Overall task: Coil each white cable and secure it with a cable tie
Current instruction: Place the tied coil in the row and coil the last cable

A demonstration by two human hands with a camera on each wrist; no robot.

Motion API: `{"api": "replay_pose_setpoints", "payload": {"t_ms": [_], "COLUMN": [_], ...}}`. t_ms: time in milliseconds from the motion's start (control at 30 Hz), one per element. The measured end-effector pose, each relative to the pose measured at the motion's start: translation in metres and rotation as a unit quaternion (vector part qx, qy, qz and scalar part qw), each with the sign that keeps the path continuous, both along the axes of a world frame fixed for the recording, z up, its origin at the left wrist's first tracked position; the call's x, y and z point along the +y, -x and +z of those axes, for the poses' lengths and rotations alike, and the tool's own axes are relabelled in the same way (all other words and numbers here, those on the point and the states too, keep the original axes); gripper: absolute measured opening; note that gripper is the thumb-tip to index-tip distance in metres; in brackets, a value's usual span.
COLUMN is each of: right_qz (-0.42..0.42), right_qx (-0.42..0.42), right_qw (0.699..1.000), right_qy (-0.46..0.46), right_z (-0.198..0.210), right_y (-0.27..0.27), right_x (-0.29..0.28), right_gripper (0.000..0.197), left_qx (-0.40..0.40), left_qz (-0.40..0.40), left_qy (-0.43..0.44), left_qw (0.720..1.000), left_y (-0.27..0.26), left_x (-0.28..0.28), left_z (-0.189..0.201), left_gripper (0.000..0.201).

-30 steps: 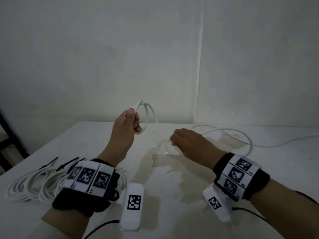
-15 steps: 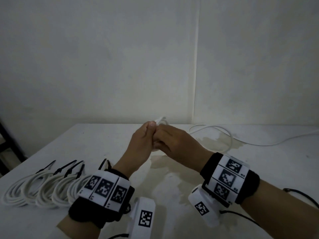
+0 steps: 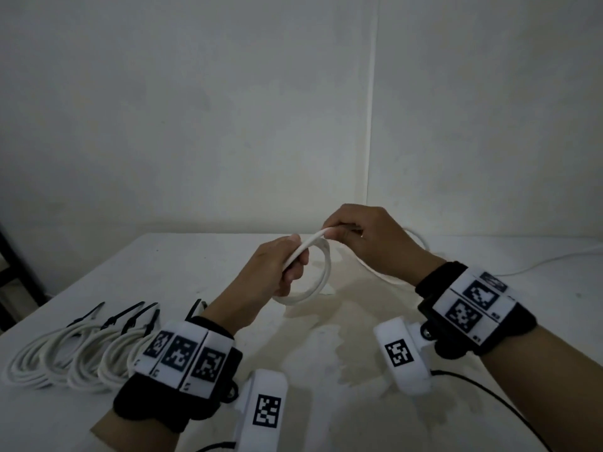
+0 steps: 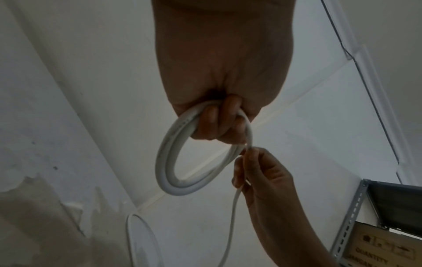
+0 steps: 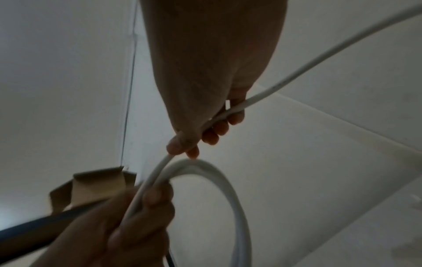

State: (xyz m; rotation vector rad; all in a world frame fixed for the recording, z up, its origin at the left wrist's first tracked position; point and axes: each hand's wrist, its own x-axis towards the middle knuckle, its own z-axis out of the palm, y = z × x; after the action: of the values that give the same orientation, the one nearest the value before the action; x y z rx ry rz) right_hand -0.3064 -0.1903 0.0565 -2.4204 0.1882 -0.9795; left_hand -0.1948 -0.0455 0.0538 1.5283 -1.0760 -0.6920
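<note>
My left hand (image 3: 287, 265) grips a small coil of white cable (image 3: 321, 278) above the middle of the table; the loops hang below its curled fingers (image 4: 219, 122). Just right of it, my right hand (image 3: 355, 236) pinches the free run of the same cable (image 5: 262, 94) between thumb and fingers. From there the loose cable (image 3: 535, 265) trails over the table to the right. In the right wrist view the coil (image 5: 228, 180) curves under the pinch, with the left hand (image 5: 137, 216) below it.
Several coiled white cables (image 3: 65, 357) bound with black ties (image 3: 130, 316) lie in a row at the table's left front. The white table (image 3: 195, 265) has a stained patch in the middle. A dark frame (image 3: 13, 272) stands at far left.
My hands were pressed together half a second ago. The right hand has since drawn up and to the right along the cable, and another turn lies on the coil in my left hand.
</note>
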Motion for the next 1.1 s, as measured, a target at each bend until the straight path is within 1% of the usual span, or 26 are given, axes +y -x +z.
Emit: {"api": "replay_pose_setpoints", "payload": {"t_ms": [67,167,267,367,567,667,800,900,967,1033,1067,1100], "right_qz": [-0.01,-0.006,0.004,-0.007,-0.026,-0.043,-0.075,-0.063,-0.057,-0.059,-0.069,-0.082], "right_qx": [0.001,-0.002,-0.008,-0.018,-0.03,-0.039,-0.027,-0.008,0.021,0.041,0.041,0.037], "right_qw": [0.999,0.997,0.997,0.995,0.993,0.991,0.994,0.997,0.998,0.997,0.996,0.993], "right_qy": [-0.041,-0.082,-0.08,-0.096,-0.11,-0.122,-0.072,-0.053,-0.036,-0.009,0.025,0.079], "right_z": [-0.001,-0.005,-0.007,-0.013,-0.03,-0.036,-0.047,-0.058,-0.069,-0.079,-0.083,-0.086], "right_y": [0.002,0.0,-0.002,0.0,0.0,0.002,-0.003,-0.004,-0.002,-0.001,-0.002,-0.003], "right_x": [-0.003,0.001,0.005,-0.002,-0.013,-0.017,-0.019,-0.019,-0.019,-0.018,-0.017,-0.016], "right_gripper": [0.012,0.014,0.02,0.021,0.022,0.025,0.033,0.041,0.044,0.042,0.04,0.038], "left_qx": [0.021,0.034,0.071,0.113,0.178,0.213,0.239,0.272,0.278,0.26,0.249,0.237], "left_qz": [-0.009,0.007,0.027,0.05,0.099,0.128,0.165,0.193,0.214,0.231,0.236,0.241], "left_qy": [0.0,0.01,0.039,0.074,0.134,0.187,0.244,0.297,0.326,0.342,0.345,0.345], "left_qw": [1.0,0.999,0.996,0.99,0.97,0.95,0.925,0.895,0.878,0.873,0.874,0.876], "left_y": [0.001,0.006,0.008,0.005,-0.002,-0.012,-0.025,-0.038,-0.049,-0.056,-0.057,-0.057], "left_x": [0.0,-0.001,-0.003,-0.004,-0.007,-0.006,-0.008,-0.009,-0.005,-0.001,-0.001,-0.001], "left_z": [0.0,0.001,0.002,0.004,0.007,0.013,0.017,0.026,0.035,0.041,0.041,0.04], "left_gripper": [0.042,0.036,0.035,0.036,0.035,0.035,0.034,0.035,0.035,0.034,0.034,0.034]}}
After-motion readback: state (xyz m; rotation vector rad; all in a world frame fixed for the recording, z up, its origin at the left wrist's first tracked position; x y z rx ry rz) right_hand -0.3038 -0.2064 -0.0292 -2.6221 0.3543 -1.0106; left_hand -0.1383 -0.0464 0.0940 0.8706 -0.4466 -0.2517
